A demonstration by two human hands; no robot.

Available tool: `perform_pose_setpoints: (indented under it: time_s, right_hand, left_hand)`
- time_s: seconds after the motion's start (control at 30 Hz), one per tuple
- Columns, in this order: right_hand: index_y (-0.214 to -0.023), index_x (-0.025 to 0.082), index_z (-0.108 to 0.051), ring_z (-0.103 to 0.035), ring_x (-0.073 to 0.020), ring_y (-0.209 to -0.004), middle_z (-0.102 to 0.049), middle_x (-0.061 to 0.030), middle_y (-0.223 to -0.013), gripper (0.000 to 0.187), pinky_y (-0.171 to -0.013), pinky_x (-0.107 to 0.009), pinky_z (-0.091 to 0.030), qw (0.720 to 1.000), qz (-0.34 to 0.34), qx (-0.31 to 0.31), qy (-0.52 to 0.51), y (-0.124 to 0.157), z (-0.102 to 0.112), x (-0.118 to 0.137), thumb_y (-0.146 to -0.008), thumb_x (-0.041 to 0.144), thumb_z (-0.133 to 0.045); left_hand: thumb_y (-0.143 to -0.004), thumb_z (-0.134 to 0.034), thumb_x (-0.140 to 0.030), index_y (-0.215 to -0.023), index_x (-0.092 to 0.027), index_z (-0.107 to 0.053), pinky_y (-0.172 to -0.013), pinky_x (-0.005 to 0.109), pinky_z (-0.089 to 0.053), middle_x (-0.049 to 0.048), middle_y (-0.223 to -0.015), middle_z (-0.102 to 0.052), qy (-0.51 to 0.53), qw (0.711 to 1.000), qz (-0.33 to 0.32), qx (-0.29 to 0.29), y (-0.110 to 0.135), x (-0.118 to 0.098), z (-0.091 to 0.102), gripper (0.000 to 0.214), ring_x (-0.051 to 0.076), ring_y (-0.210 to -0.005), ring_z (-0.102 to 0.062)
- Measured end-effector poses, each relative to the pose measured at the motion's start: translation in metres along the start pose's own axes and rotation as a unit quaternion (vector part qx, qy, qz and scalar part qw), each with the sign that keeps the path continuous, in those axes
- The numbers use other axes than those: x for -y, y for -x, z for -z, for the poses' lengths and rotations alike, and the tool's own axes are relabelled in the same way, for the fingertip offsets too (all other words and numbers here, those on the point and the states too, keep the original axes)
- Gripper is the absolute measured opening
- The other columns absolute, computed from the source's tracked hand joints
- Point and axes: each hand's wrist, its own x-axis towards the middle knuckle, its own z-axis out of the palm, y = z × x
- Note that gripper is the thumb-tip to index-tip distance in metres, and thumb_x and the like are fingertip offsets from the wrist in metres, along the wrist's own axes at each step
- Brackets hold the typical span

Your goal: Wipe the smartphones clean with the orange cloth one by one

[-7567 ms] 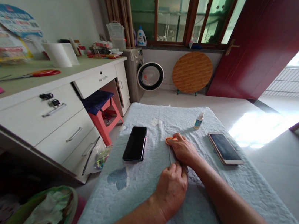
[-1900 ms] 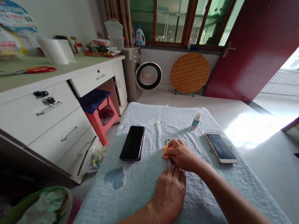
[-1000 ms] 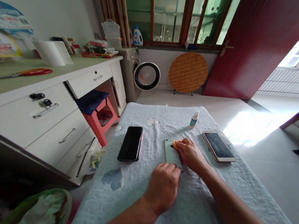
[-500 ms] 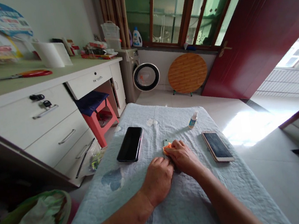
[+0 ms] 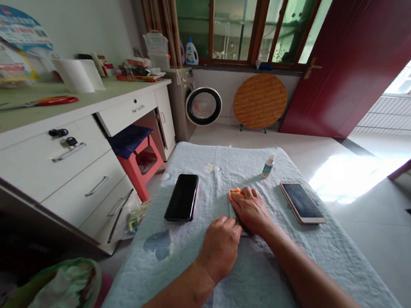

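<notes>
My right hand (image 5: 252, 209) presses a crumpled orange cloth (image 5: 234, 194) onto a flat, phone-like slab (image 5: 231, 210), which lies mostly hidden beneath it. My left hand (image 5: 222, 244) is closed at the slab's near left edge, fingers curled and their tips partly out of sight. To the left a black phone (image 5: 182, 197) lies face up. On the right lies a gold-framed phone (image 5: 303, 202), its dark screen upward. A small spray bottle (image 5: 268, 166) with a white top stands beyond my right hand.
A pale blue quilted cloth (image 5: 164, 289) covers the table. On the left are a white-drawered desk (image 5: 75, 186), a red stool (image 5: 141, 166) and a bin with used tissues (image 5: 95, 273). Farther back stand a washing machine with its door open (image 5: 204, 106) and a round wooden tabletop (image 5: 259, 100).
My right hand and the orange cloth have slid slightly toward the far end of the slab, covering its pale upper edge. My left hand stays at the near edge. The whole view has shifted a little.
</notes>
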Motion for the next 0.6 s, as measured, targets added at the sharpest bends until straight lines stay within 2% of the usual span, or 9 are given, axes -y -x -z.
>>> perform_pose_setpoints:
  time_s: [0.43, 0.6]
  right_hand:
    - [-0.098, 0.024, -0.062, -0.045, -0.0200, -0.085, -0.055, -0.0072, -0.094, 0.026, -0.075, -0.029, -0.034, 0.999, -0.020, -0.032, 0.010, 0.008, -0.002, -0.022, -0.097, 0.028, -0.036]
    - [-0.087, 0.023, -0.064, -0.045, -0.0175, -0.082, -0.056, -0.0047, -0.090, 0.028, -0.077, -0.027, -0.034, 0.999, 0.032, -0.016, -0.018, 0.012, 0.003, -0.018, -0.097, 0.025, -0.038]
  left_hand:
    - [-0.089, -0.048, -0.010, -0.086, -0.018, -0.063, -0.087, 0.032, -0.046, 0.0043, -0.090, -0.063, 0.030, 0.999, -0.007, -0.010, -0.001, 0.006, -0.003, 0.017, 0.019, -0.092, -0.056]
    - [-0.089, -0.049, -0.011, -0.084, -0.018, -0.062, -0.087, 0.031, -0.046, 0.0038, -0.090, -0.063, 0.039, 0.999, 0.006, -0.003, -0.001, 0.006, -0.001, 0.016, 0.019, -0.093, -0.057]
